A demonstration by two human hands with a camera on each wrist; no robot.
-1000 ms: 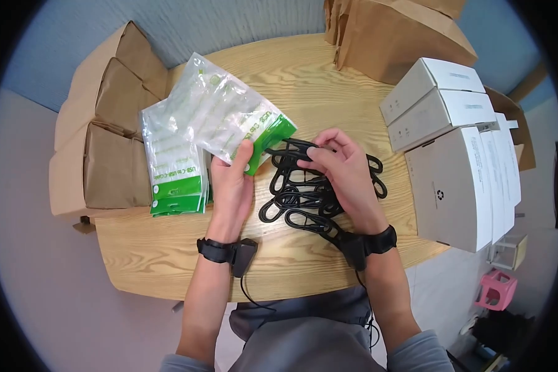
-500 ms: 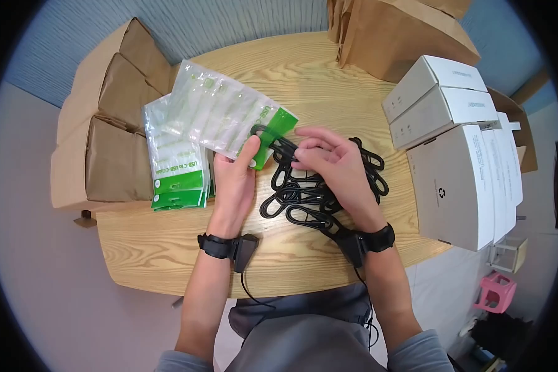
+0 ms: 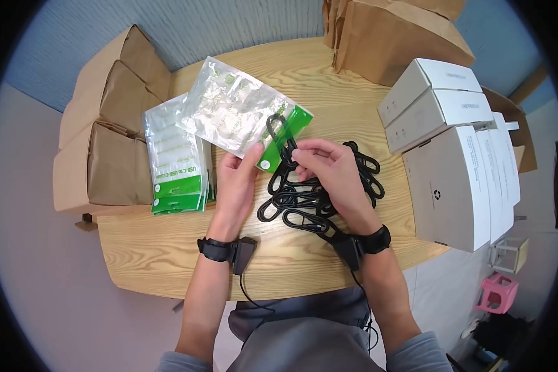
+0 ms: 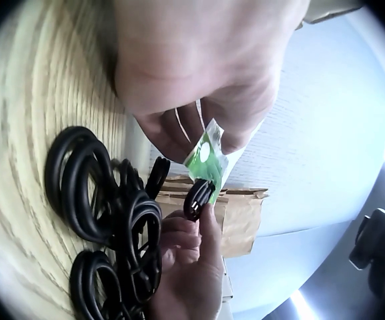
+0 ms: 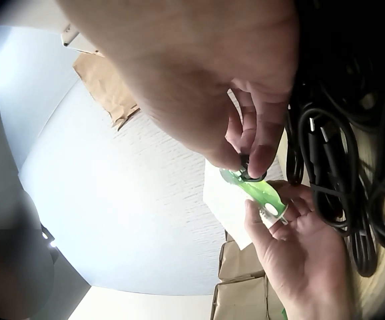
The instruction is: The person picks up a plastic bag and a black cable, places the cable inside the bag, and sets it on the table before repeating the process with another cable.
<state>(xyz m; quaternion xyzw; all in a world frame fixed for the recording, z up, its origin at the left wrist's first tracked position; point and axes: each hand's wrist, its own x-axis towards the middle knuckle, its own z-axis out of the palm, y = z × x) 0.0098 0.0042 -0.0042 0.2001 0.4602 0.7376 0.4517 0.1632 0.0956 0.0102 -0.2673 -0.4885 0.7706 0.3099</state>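
My left hand (image 3: 235, 183) pinches a clear plastic bag (image 3: 232, 102) by its green printed end, thumb on top. With thumb and fingers, my right hand (image 3: 336, 177) pinches a coiled black cable (image 3: 275, 127) at that green end. The coil's far loop overlaps the bag in the head view, while its metal plug tips show by the right fingertips in the left wrist view. Under both hands, several more coiled black cables (image 3: 291, 199) lie in a heap on the table. Left of them is a stack of bags (image 3: 172, 149) printed "USB-C to USB-C Cable".
Brown paper packages (image 3: 121, 167) stand along the left edge of the wooden table (image 3: 167, 260). White boxes (image 3: 446, 186) are stacked at the right. A brown paper bag (image 3: 397, 43) stands at the back. On the floor to the right is a pink stool (image 3: 497, 291).
The right hand has brought the coiled cable up from the heap to the bag's green end, its loop now further over the bag. The left hand and bag have shifted slightly right.
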